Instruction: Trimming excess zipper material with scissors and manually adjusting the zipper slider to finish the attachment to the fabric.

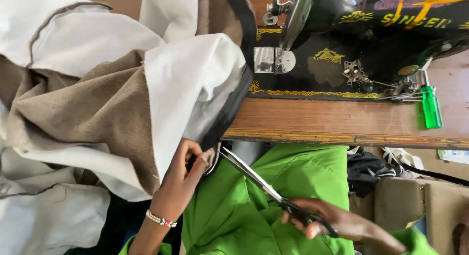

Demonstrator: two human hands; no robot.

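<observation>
Scissors (259, 179) in right hand (337, 221), tips beside left hand (183, 179) pinching fabric (190, 89).

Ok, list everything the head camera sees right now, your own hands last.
Fabric: one bundle, brown and white with black edging, left, draped off the table.
Sewing machine: one, black with gold decoration, top right.
Table: one, wooden, under the machine.
Screwdriver: one, green handle, right on the table.
Scissors: one pair, silver blades, black handles, centre, tips at the fabric edge.
Left hand: pinches the fabric edge; beaded bracelet on the wrist.
Right hand: grip closed on the scissors handles.
</observation>
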